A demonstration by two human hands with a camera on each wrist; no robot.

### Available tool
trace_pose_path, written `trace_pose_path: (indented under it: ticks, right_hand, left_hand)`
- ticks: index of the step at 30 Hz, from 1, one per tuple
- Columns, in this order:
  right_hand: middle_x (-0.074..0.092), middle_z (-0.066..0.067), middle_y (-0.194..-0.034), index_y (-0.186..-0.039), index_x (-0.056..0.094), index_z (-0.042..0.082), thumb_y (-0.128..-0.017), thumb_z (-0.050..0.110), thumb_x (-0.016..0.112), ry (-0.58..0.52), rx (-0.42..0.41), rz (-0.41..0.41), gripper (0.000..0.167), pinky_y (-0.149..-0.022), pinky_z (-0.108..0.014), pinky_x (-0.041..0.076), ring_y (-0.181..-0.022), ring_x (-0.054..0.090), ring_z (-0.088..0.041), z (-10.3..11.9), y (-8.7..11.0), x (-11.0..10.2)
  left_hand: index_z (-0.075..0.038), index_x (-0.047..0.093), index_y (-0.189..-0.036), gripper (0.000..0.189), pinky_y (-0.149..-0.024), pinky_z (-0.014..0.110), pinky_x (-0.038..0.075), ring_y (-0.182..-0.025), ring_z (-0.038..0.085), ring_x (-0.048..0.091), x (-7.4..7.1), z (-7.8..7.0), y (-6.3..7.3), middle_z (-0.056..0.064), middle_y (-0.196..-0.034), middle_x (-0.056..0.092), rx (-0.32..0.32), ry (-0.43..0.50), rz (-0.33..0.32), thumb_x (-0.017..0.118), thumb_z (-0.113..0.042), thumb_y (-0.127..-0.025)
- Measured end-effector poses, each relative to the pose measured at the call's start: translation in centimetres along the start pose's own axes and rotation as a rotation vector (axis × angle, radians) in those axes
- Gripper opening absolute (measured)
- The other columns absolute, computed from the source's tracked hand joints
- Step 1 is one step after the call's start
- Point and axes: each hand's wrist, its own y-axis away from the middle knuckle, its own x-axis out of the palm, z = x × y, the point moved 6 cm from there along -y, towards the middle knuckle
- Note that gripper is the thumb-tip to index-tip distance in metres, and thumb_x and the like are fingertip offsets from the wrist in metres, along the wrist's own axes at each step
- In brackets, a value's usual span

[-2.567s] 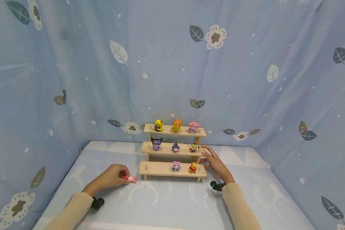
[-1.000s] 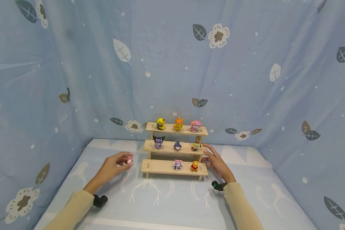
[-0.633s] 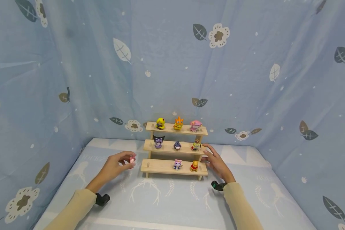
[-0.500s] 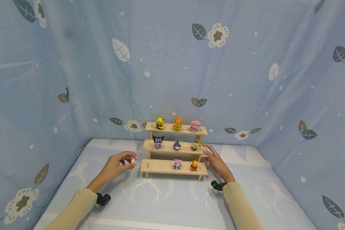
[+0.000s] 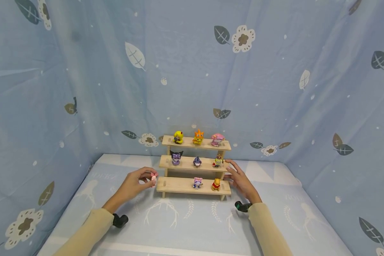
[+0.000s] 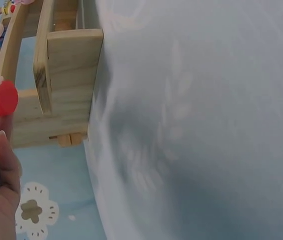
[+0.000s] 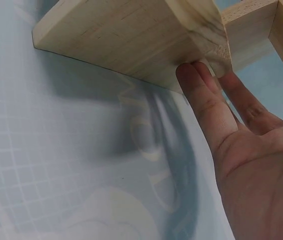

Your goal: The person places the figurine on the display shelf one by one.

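In the head view my left hand [image 5: 136,183] pinches a small pink long-eared figurine [image 5: 153,179] between thumb and fingertips. It is beside the left end of the bottom step of a three-tier wooden display stand [image 5: 177,185]. The left wrist view shows the figurine's red underside [image 6: 2,99], tilted toward the camera. My right hand [image 5: 242,185] touches the stand's right side with extended fingers, at the middle and bottom steps. In the right wrist view its fingertips meet the wooden end [image 7: 131,45].
On the top step are a yellow figurine [image 5: 178,137], an orange one [image 5: 198,137] and a pink one [image 5: 217,140]. Several more stand on the middle and bottom steps, including a red-and-yellow bear [image 5: 216,185]. Patterned cloth covers the table [image 5: 192,231]; a blue curtain [image 5: 185,71] hangs behind.
My left hand has lifted the pink figurine from the table left of the stand, turned it more upright and brought it rightward to the bottom step's end. My right hand stays at the stand.
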Motion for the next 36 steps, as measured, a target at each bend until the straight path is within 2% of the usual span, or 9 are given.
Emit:
trace_pose_path:
  ticks: [7,15,19,26,36]
  right_hand:
    - [0.034,-0.017,-0.158,-0.156,0.034,0.031,-0.108,0.042,0.053,0.001,0.009,-0.007,0.052,-0.099,-0.048,0.051,-0.125,0.053,-0.042,-0.2,0.0,0.0]
    - [0.035,-0.017,-0.157,-0.156,0.034,0.030,-0.108,0.042,0.053,-0.003,0.009,-0.008,0.054,-0.098,-0.046,0.052,-0.119,0.058,-0.034,-0.4,0.1,0.0]
    - [0.037,-0.018,-0.155,-0.156,0.034,0.029,-0.108,0.042,0.053,-0.006,0.000,-0.011,0.053,-0.096,-0.045,0.053,-0.120,0.057,-0.037,-0.4,0.1,0.0]
    - [0.035,-0.017,-0.159,-0.156,0.034,0.031,-0.108,0.044,0.052,-0.004,0.005,0.002,0.054,-0.100,-0.050,0.051,-0.130,0.051,-0.045,-0.4,-0.2,0.1]
    - [0.037,-0.017,-0.158,-0.156,0.035,0.031,-0.109,0.041,0.051,-0.002,0.006,-0.018,0.051,-0.099,-0.051,0.051,-0.130,0.051,-0.044,-0.3,-0.3,-0.1]
  left_hand:
    - [-0.014,0.071,-0.121,0.034,-0.082,0.041,0.059,-0.093,0.013,0.069,1.3,-0.1,-0.6,0.001,-0.110,0.073,0.030,0.013,0.022,0.081,-0.008,-0.090]
    - [-0.015,0.072,-0.119,0.031,-0.084,0.039,0.059,-0.095,0.014,0.069,3.0,-0.6,-1.4,0.001,-0.112,0.074,0.065,0.059,0.040,0.081,-0.010,-0.090]
    - [-0.017,0.072,-0.117,0.030,-0.085,0.040,0.059,-0.096,0.013,0.070,3.8,-0.8,-1.8,-0.001,-0.113,0.073,0.067,0.075,0.050,0.081,-0.008,-0.090]
    - [-0.013,0.073,-0.115,0.029,-0.085,0.042,0.059,-0.096,0.017,0.071,5.1,-1.2,-2.3,0.009,-0.112,0.074,0.102,0.097,0.064,0.082,-0.006,-0.089]
    - [-0.012,0.072,-0.115,0.029,-0.087,0.037,0.059,-0.099,0.019,0.071,6.3,-1.8,-3.1,0.003,-0.111,0.074,0.126,0.102,0.075,0.081,-0.003,-0.089]
